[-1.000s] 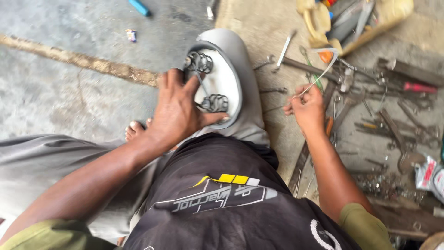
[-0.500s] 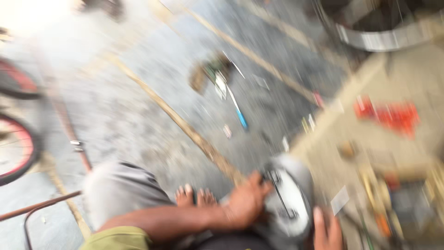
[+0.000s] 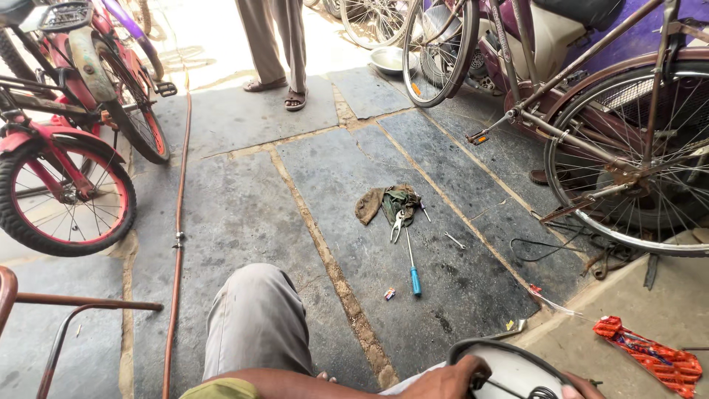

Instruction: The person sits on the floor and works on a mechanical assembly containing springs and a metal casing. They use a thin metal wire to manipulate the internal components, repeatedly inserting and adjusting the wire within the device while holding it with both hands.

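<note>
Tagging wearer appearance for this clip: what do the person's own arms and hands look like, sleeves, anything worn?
Only the bottom edge shows them. The left arm is bare along the forearm, with an olive-green short sleeve at the upper arm. The left hand is bare: no glove, ring or watch visible. Of the right hand, only a sliver shows, also bare. Grey trousers cover the knee.

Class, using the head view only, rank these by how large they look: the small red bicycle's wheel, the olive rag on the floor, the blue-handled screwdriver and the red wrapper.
1. Red bicycle's wheel
2. Red wrapper and olive rag: look alike, and the wrapper lies nearer the camera, so unranked
3. Blue-handled screwdriver: as long, but thinnest
</note>
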